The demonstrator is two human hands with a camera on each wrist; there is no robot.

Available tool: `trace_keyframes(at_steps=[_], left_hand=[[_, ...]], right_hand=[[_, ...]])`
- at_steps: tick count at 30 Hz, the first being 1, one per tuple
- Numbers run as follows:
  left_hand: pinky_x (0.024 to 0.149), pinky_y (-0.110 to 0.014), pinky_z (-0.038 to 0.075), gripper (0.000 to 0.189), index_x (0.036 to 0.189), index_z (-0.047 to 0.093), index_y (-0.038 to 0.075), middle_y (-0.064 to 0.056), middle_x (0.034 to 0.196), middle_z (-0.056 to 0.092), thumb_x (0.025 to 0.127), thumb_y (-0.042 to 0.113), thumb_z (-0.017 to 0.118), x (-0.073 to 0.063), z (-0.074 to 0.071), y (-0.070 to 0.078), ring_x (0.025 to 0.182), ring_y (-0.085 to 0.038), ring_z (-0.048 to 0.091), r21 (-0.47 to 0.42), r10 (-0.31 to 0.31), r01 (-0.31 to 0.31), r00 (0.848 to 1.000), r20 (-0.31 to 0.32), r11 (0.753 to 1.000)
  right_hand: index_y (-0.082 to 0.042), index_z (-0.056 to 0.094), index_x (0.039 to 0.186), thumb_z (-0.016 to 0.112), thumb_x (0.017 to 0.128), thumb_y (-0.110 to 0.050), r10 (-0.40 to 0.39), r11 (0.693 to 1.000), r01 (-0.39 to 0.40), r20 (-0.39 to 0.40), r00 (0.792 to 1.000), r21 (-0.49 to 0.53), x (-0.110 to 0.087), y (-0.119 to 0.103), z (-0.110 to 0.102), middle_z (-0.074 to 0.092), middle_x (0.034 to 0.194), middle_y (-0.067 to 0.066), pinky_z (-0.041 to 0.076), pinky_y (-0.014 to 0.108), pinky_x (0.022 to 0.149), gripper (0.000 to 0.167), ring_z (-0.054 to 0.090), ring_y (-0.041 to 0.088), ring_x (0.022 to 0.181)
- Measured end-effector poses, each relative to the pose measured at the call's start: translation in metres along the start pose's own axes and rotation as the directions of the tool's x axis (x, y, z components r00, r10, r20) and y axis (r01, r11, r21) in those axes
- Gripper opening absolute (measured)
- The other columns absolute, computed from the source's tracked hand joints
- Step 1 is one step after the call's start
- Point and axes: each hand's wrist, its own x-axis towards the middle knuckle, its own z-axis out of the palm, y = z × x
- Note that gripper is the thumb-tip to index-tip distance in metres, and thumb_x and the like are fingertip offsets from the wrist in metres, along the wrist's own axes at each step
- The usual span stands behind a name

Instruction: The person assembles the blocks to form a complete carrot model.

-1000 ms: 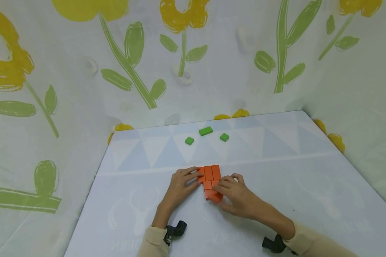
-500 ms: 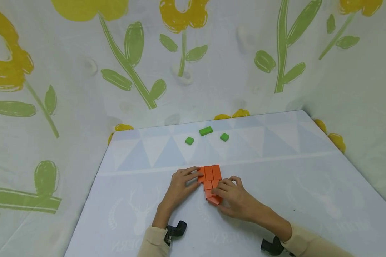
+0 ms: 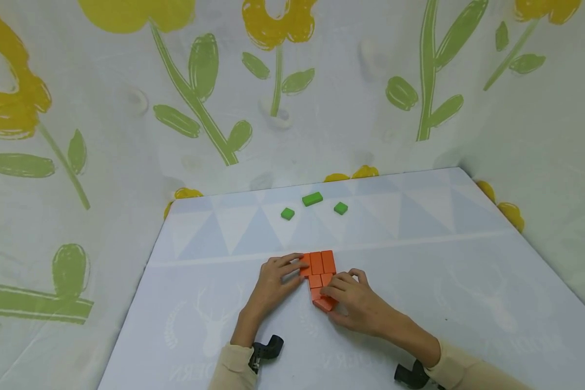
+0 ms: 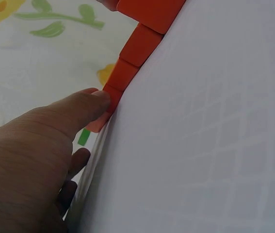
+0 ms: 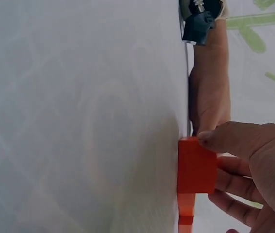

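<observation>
Several orange rectangular blocks (image 3: 316,263) lie fitted against each other on the table, wider at the far end and narrower toward me. At their left side is my left hand (image 3: 273,281), its fingers reaching onto the far-left block. The left wrist view has its thumb (image 4: 93,104) against the row's side. My right hand (image 3: 363,303) pinches the nearest block (image 5: 197,167), thumb on its near face and fingers behind. That block sits slightly askew from the others in the head view, and the right fingers partly cover the blocks around it.
Farther back lie a longer green block (image 3: 312,199) and two small green blocks (image 3: 287,214). The white table (image 3: 419,281) has a faint print, with flowered cloth (image 3: 322,124) hanging behind it. Both forearms carry black wrist mounts (image 3: 268,348).
The nearest orange block has shifted slightly toward me and turned a little, with the right fingers moving along. The left hand and the green blocks keep their places.
</observation>
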Motion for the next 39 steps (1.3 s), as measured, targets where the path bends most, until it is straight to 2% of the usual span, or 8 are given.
trace_keyframes(at_steps=[4, 8, 18, 23, 31, 39], left_hand=[[0.1, -0.058, 0.036, 0.031, 0.125, 0.072, 0.022, 0.004, 0.142, 0.057, 0.095, 0.028, 0.071, 0.0, 0.0, -0.002, 0.119, -0.027, 0.052, -0.012, 0.005, -0.005, 1.0, -0.002, 1.0], [0.1, -0.058, 0.035, 0.031, 0.126, 0.071, 0.025, 0.007, 0.143, 0.056, 0.096, 0.031, 0.07, 0.0, 0.0, -0.005, 0.12, -0.026, 0.052, 0.004, -0.004, 0.004, 1.0, 0.006, 1.0], [0.1, -0.058, 0.036, 0.032, 0.127, 0.071, 0.026, 0.008, 0.143, 0.056, 0.096, 0.032, 0.07, -0.001, 0.0, -0.007, 0.12, -0.024, 0.052, 0.02, -0.016, 0.016, 1.0, 0.005, 1.0], [0.098, -0.056, 0.038, 0.031, 0.127, 0.07, 0.026, 0.007, 0.143, 0.056, 0.096, 0.031, 0.069, 0.0, 0.002, -0.007, 0.118, -0.024, 0.053, 0.038, 0.01, -0.01, 1.0, 0.003, 0.999], [0.098, -0.056, 0.038, 0.03, 0.126, 0.071, 0.027, 0.008, 0.142, 0.056, 0.096, 0.032, 0.069, 0.0, 0.003, -0.007, 0.117, -0.022, 0.053, 0.037, 0.006, -0.006, 1.0, -0.001, 0.999], [0.099, -0.055, 0.038, 0.03, 0.125, 0.071, 0.027, 0.009, 0.142, 0.056, 0.096, 0.032, 0.07, -0.001, 0.004, -0.006, 0.119, -0.023, 0.052, 0.034, 0.004, -0.004, 1.0, 0.001, 0.999]], right_hand=[[-0.016, 0.071, 0.109, 0.088, 0.076, -0.031, 0.022, 1.0, -0.022, 0.009, 1.0, 0.008, 0.005, 0.002, -0.005, 0.066, 0.107, -0.005, 0.039, 0.053, 0.092, 0.04, 0.057, 0.02, 0.108], [-0.013, 0.07, 0.114, 0.084, 0.081, -0.029, 0.069, 0.997, -0.07, 0.044, 0.997, 0.036, 0.015, 0.01, -0.016, 0.066, 0.11, -0.004, 0.037, 0.056, 0.095, 0.04, 0.056, 0.02, 0.111], [-0.009, 0.065, 0.122, 0.079, 0.087, -0.016, 0.236, 0.963, -0.237, 0.022, 0.971, 0.127, 0.064, 0.066, -0.032, 0.065, 0.107, 0.003, 0.031, 0.054, 0.096, 0.039, 0.053, 0.025, 0.114], [-0.008, 0.063, 0.127, 0.077, 0.088, -0.014, 0.303, 0.942, -0.306, 0.04, 0.952, 0.137, 0.087, 0.097, -0.027, 0.066, 0.11, 0.006, 0.031, 0.055, 0.096, 0.042, 0.052, 0.027, 0.117], [-0.004, 0.058, 0.134, 0.072, 0.092, -0.015, 0.424, 0.898, -0.43, 0.074, 0.902, 0.095, 0.124, 0.142, -0.006, 0.061, 0.133, 0.012, 0.03, 0.056, 0.099, 0.046, 0.043, 0.033, 0.131], [-0.006, 0.053, 0.142, 0.072, 0.092, -0.016, 0.469, 0.874, -0.48, 0.13, 0.874, 0.074, 0.156, 0.173, 0.016, 0.054, 0.143, 0.011, 0.025, 0.055, 0.103, 0.054, 0.036, 0.033, 0.136]])
